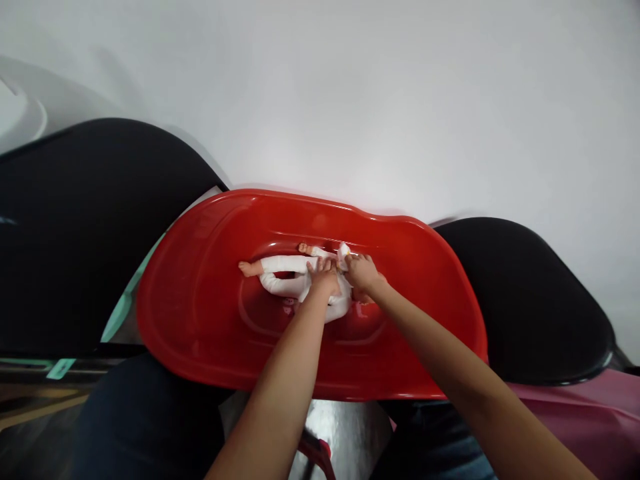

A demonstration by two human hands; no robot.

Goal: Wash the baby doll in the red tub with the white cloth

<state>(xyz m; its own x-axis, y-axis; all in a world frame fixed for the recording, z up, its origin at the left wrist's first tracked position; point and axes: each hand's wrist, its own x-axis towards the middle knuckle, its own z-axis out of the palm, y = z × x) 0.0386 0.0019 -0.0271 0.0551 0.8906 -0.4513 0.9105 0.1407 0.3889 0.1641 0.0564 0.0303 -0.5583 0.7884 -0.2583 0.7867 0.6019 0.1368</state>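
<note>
A baby doll in white clothes lies in a red plastic baby bathtub, its bare feet to the left. My left hand rests across its chest, the fingers curled over the torso and holding it. At the doll's upper end, my right hand has its fingers pinched together against a small white piece, which looks like cloth with a small orange spot. My right hand and wrist mostly cover the doll's head. One doll arm points left along the tub's far side.
The tub sits between a black chair seat on the left and another black seat on the right. A white wall rises behind. My legs are below the near rim; pink material shows at lower right.
</note>
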